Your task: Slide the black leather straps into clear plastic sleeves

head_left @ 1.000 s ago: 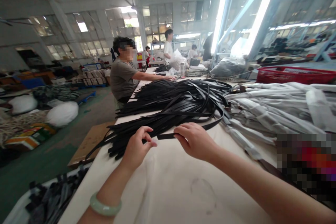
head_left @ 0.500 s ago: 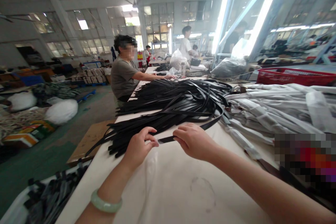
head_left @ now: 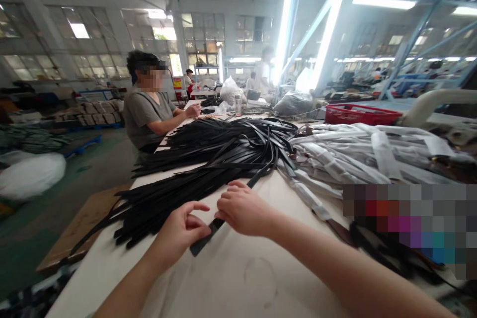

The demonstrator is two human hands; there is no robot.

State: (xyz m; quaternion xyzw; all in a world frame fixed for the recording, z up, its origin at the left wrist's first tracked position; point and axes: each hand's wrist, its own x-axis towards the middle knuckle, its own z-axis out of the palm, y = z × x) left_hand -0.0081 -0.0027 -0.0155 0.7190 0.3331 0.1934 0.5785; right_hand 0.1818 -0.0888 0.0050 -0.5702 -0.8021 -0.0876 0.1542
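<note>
Grip: left hand (head_left: pixel 179 231) curled, fingers right beside a black leather strap (head_left: pixel 204 239), contact possible, closure unclear. Right hand (head_left: pixel 242 208) closed on the same strap, pinching it from above, near the left hand. Strap tilted across the near part of a white-covered table (head_left: pixel 231 278), free end pointing near-left, other end running far-right under the right hand toward a big pile of black straps (head_left: pixel 219 159).

Left to right: white sacks (head_left: pixel 30 176) on the floor, far left. Wooden board (head_left: pixel 82 228) beside the table's left edge. Seated co-worker (head_left: pixel 145 109) in a grey T-shirt, far along the table's left side, hand (head_left: pixel 193 110) just past the pile's far end. Pile loose and tangled, ends trailing near-left. Plastic-wrapped pale bundles (head_left: pixel 354 159) right of the pile, touching it. Red crate (head_left: pixel 357 114) farther right. Pixelated patch (head_left: pixel 406 223) near right, contents unreadable.
</note>
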